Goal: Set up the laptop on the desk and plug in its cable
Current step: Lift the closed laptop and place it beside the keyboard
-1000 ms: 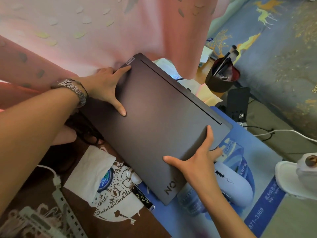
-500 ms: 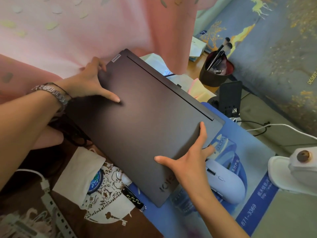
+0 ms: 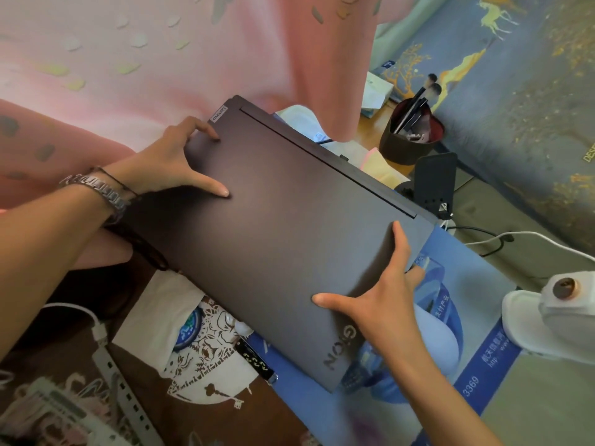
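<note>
Presently my right hand (image 3: pixel 383 304) is clamped on the near right edge of the closed laptop (image 3: pixel 289 226), thumb and forefinger spread flat on the lid, the remaining fingers hooked beneath. My left hand (image 3: pixel 167 162) grips the far left corner likewise, thumb on top, beside the maker's badge. The laptop is held slantwise above the worktop (image 3: pixel 402 423), lid shut; whether its underside touches anything I cannot tell. Directly under its near corner lie a white mouse (image 3: pixel 441 346) and a blue printed mat (image 3: pixel 483 375); a brush pot (image 3: pixel 409 140) stands beyond the hinge edge. A white cable (image 3: pixel 547 243) trails at right, well apart from the machine.

Assessment: a rigid slab, likely weighty, with a smooth matt lid offering little friction. Hold should stay at opposite edges, fingers underneath. The mouse obstructs a flat landing.
</note>
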Demonstrator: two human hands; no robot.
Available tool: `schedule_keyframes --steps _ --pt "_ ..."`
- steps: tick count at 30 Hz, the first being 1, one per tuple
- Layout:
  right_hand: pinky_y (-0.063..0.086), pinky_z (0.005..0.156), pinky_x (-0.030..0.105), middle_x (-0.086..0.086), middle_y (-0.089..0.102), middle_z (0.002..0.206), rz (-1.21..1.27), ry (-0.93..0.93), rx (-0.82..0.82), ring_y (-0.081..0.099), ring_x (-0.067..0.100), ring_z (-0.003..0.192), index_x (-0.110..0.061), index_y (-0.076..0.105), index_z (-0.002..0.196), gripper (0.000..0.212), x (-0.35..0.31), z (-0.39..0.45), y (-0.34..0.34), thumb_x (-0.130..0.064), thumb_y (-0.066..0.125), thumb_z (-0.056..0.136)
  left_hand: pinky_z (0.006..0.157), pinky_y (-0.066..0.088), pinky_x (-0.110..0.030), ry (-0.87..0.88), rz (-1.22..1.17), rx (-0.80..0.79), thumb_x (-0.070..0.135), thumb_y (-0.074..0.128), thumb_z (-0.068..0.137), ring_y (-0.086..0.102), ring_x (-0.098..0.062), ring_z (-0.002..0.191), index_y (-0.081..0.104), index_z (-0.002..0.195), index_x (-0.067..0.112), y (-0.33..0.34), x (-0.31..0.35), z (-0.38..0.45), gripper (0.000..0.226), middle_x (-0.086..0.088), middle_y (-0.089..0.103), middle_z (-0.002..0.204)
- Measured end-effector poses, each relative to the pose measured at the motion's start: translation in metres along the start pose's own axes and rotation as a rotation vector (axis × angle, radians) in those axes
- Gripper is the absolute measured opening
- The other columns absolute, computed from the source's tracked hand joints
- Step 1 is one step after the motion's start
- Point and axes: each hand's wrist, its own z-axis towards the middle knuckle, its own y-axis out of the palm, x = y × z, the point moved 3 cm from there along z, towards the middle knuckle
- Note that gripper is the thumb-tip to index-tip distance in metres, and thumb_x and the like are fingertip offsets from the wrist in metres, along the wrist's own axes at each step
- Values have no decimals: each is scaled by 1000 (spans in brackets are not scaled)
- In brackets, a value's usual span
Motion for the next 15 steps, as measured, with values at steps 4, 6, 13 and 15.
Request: schedule_keyframes --steps 4,6,13,15 --pt "33 88 31 3 25 129 -66 -59 -18 35 11 99 -53 3 141 141 -8 5 -27 -39 93 33 91 28 -5 59 -32 27 45 84 46 34 11 116 47 121 44 -1 12 -20 84 14 43 132" --pt "32 89 28 0 26 122 -87 -103 -26 33 6 93 -48 8 143 140 -16 8 -42 -36 94 33 95 29 -10 66 -30 36 44 84 49 34 13 111 44 129 45 1 19 -33 88 19 42 133" --pt "29 90 31 5 26 125 -229 -223 -50 32 13 100 -49 13 142 140 -48 3 -92 -27 95 31 108 20 -28 47 -98 97 46 83 48 21 2 132 28 139 48 7 43 -83 107 18 26 147" --pt "30 91 31 3 25 120 -257 -252 -64 34 14 101 -50 14 141 141 -55 -3 -104 -28 95 29 109 19 -29 34 -114 103 46 83 49 20 2 131 26 141 47 8 51 -99 109 16 24 150"
